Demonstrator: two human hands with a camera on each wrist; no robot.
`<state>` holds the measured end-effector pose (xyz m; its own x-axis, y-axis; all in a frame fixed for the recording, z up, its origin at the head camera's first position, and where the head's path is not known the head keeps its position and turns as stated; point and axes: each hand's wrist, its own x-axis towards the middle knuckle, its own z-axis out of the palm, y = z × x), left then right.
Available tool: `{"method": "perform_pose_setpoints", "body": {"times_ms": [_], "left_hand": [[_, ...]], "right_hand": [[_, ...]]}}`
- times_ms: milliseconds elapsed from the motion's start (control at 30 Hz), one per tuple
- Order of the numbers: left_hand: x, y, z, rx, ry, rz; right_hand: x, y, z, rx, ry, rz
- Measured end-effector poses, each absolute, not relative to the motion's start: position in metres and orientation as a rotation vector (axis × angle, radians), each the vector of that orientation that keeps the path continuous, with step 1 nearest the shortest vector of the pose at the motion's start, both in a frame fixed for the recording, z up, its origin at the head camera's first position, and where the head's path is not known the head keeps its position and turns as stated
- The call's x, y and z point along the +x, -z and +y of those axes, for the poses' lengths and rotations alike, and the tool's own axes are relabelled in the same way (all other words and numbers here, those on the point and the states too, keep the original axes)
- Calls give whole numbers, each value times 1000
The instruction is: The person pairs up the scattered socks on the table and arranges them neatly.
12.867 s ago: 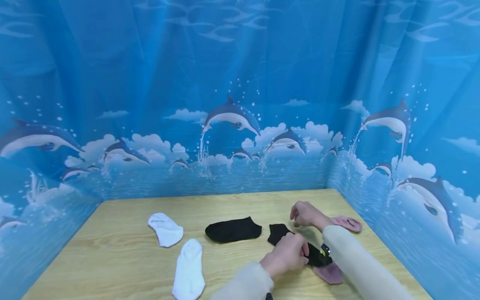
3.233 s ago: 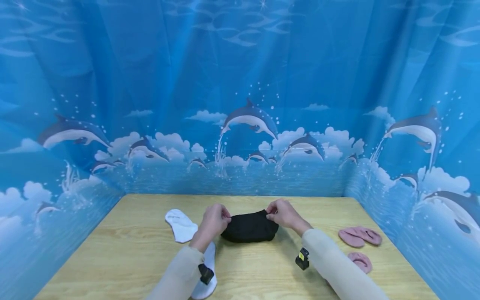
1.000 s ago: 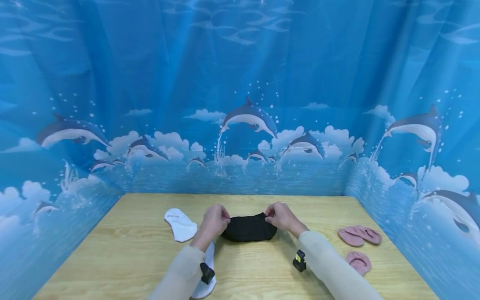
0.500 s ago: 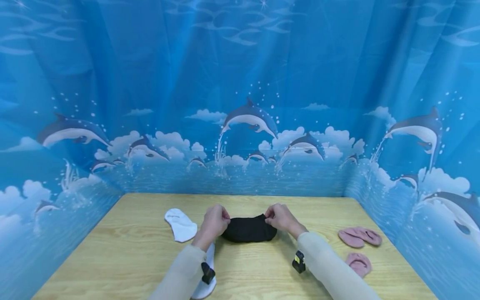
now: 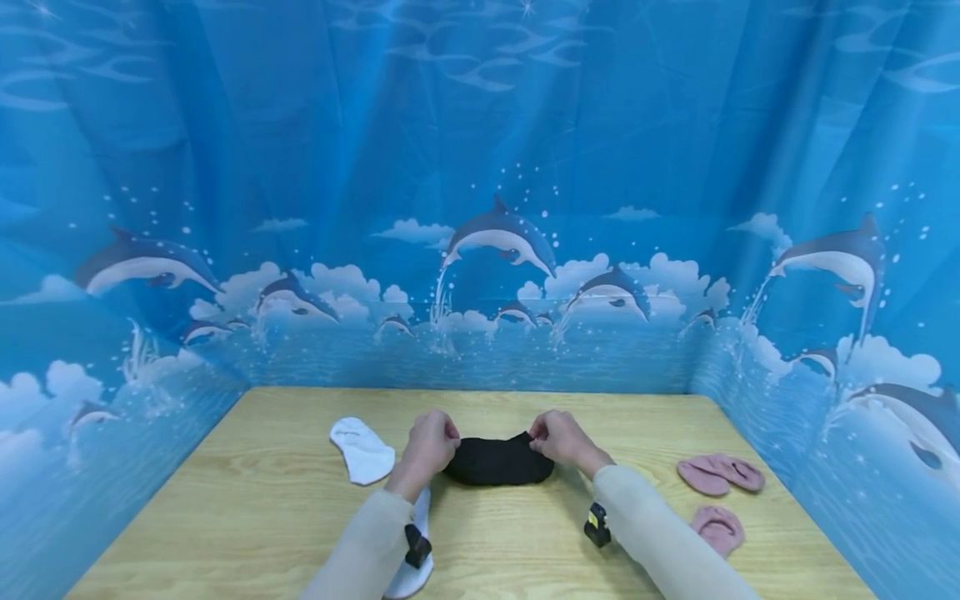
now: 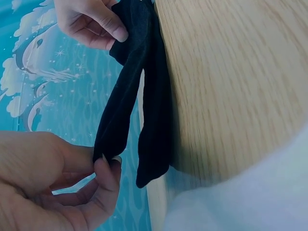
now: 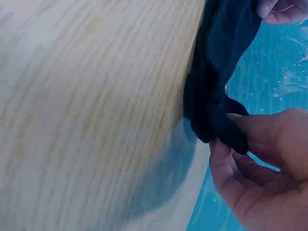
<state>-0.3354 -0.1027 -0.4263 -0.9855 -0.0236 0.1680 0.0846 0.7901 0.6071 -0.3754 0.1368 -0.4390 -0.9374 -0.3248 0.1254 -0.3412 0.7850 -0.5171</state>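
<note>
Two black socks (image 5: 498, 461) lie together lengthwise at the middle of the table, one over the other. My left hand (image 5: 429, 442) pinches the left end of the upper sock between thumb and fingertips. In the left wrist view this upper sock (image 6: 120, 101) is lifted away from the lower sock (image 6: 156, 125), whose end hangs free of the left fingers. At the other end my right hand (image 5: 564, 439) pinches the cuff corner. The right wrist view shows the right thumb (image 7: 243, 122) against the black fabric, with fingers behind it.
A white sock (image 5: 362, 451) lies left of the left hand. Another white sock (image 5: 411, 579) is partly hidden under the left forearm. On the right lie a pink sock bundle (image 5: 705, 475) and a second pink piece (image 5: 718, 527). A dolphin-print curtain (image 5: 480, 350) encloses the wooden table (image 5: 225, 517).
Long before, the black socks lay apart and my hands were over the right one; now they are together at the middle. Over the last second the cuff corner and right hand have lowered slightly.
</note>
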Motion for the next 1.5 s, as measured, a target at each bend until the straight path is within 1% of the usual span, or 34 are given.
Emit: {"method": "perform_pose_setpoints", "body": {"times_ms": [1033, 1500], "left_hand": [[-337, 432, -107, -36, 944, -2799], [-341, 436, -109, -22, 940, -2832]], "right_hand": [[-378, 444, 136, 523, -859, -2953], [-377, 446, 139, 558, -824, -2945]]}}
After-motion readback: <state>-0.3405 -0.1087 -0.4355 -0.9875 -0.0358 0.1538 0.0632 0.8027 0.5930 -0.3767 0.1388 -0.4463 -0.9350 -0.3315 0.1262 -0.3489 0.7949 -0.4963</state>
